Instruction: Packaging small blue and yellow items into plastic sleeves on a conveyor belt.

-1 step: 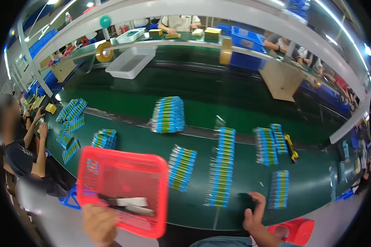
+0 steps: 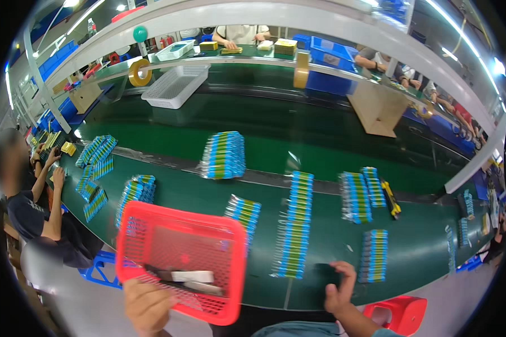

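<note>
My left hand [image 2: 147, 303] grips the near left edge of a red plastic basket [image 2: 239, 269]. The basket is held tilted above the front of the green table, and its meshed inside shows. A small white block-shaped thing [image 2: 193, 276] and dark strips lie in it; their kind I cannot make out. My right hand [image 2: 341, 286] is empty at the table's front edge, thumb and forefinger apart and slightly bent. Close to it are a long row of blue and green wrapped packs [image 2: 295, 224] and a shorter row of packs [image 2: 374, 255]. The basket partly covers another row [image 2: 244, 212].
More pack stacks [image 2: 224, 154] stand farther back. A yellow and black cutter [image 2: 391, 199] lies at the right. Beyond are a white tray [image 2: 174, 87] and a metal rail with tape rolls [image 2: 139, 73]. A co-worker [image 2: 25, 196] works at left; a red stool [image 2: 402, 314] stands below right.
My left hand and the red basket have moved a little to the right, now covering more of the middle row of packs. The rest has shifted slightly left in view. My right hand stays open.
</note>
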`<state>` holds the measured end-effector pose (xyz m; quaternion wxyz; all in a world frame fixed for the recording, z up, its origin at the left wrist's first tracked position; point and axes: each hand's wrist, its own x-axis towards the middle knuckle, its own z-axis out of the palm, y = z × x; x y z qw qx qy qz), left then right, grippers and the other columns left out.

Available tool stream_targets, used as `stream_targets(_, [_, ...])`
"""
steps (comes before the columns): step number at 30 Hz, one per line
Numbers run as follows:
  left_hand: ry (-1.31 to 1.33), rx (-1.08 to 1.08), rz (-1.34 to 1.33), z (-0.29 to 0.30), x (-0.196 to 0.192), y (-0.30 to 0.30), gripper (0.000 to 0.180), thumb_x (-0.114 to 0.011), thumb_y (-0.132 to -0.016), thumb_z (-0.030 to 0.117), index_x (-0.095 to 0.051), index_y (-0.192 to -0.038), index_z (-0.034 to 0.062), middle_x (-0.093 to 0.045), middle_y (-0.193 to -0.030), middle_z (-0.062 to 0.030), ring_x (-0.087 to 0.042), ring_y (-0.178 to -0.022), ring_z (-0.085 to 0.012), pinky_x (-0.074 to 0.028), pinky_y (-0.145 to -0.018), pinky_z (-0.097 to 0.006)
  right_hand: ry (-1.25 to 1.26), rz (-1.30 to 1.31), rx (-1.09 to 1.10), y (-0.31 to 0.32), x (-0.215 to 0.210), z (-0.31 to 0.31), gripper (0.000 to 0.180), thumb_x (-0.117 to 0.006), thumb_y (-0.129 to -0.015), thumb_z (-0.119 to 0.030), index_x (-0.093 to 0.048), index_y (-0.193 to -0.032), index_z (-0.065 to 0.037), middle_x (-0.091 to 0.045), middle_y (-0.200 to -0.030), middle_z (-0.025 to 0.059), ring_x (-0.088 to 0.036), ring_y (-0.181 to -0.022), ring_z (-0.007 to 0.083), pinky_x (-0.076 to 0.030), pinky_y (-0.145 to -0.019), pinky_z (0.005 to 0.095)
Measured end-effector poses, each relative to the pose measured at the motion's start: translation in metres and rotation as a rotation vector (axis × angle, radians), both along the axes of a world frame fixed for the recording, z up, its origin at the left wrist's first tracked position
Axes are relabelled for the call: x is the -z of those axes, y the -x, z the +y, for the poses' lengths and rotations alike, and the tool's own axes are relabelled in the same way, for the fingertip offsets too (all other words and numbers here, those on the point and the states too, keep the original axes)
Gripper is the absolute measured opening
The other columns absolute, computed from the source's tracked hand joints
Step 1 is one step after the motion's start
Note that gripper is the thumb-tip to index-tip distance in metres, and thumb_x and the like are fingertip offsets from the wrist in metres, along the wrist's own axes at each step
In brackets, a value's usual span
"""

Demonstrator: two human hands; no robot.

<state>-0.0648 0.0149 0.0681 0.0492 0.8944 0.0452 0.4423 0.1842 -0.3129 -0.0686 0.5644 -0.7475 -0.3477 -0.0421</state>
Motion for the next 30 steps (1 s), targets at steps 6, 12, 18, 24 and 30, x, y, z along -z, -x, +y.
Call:
stream_targets(6, [-0.017, 0.155, 0.13, -0.115, 0.018, -0.062, 0.021, -0.069, -0.071, 0.015, -0.075, -0.091, 0.0128, -0.073, -0.095, 0.0012, -0.064, -0.083, -0.0143, -0.045, -0.072, -0.032, -0.474, 0.714, -0.481, 0.037, -0.063, 0.004, 0.089, -0.067, -0.093, -0.046, -0.016, -0.152, -0.004, -0.045, -0.142, 0.0228, -0.052, -0.127, 0.0343, -0.043, -0.106, 0.0475])
stream_targets(12, [-0.028, 0.266, 0.163, -0.158, 0.045, -0.067, 0.024, -0.069, -0.072, 0.013, -0.075, -0.095, 0.0108, -0.073, -0.097, 0.0014, -0.063, -0.084, -0.0148, -0.044, -0.072, -0.03, -0.405, 0.716, -0.425, 0.047, -0.041, -0.008, 0.082, -0.06, -0.092, 0.0, -0.01, -0.157, -0.005, -0.039, -0.151, 0.019, -0.044, -0.139, 0.029, -0.037, -0.114, 0.0459])
stream_targets(18, [0.036, 0.279, 0.223, -0.16, 0.059, -0.061, 0.023, -0.071, -0.071, 0.009, -0.074, -0.094, 0.0109, -0.073, -0.097, 0.0016, -0.064, -0.087, -0.0159, -0.046, -0.074, -0.03, -0.537, 0.783, -0.317, 0.047, -0.026, -0.017, 0.082, -0.058, -0.087, 0.005, -0.016, -0.156, -0.004, -0.044, -0.148, 0.0207, -0.048, -0.135, 0.0292, -0.037, -0.114, 0.0441])
stream_targets(24, [0.214, 0.158, 0.105, -0.139, 0.056, -0.075, 0.021, -0.074, -0.084, 0.01, -0.066, -0.103, 0.0056, -0.072, -0.1, -0.0092, -0.066, -0.097, -0.0312, -0.048, -0.09, -0.046, -0.502, 0.776, -0.252, 0.006, -0.038, -0.018, 0.085, -0.054, -0.081, 0.008, -0.018, -0.157, -0.004, -0.047, -0.146, 0.0207, -0.05, -0.135, 0.0287, -0.038, -0.113, 0.043])
stream_targets(30, [0.198, 0.194, 0.248, -0.115, 0.028, -0.124, 0.026, -0.069, -0.08, 0.0, -0.068, -0.106, 0.0028, -0.071, -0.102, -0.0117, -0.066, -0.1, -0.0307, -0.049, -0.092, -0.044, -0.501, 0.941, -0.218, -0.007, -0.046, -0.012, 0.088, -0.051, -0.077, 0.01, -0.018, -0.157, -0.004, -0.046, -0.147, 0.0189, -0.049, -0.135, 0.028, -0.038, -0.113, 0.0427])
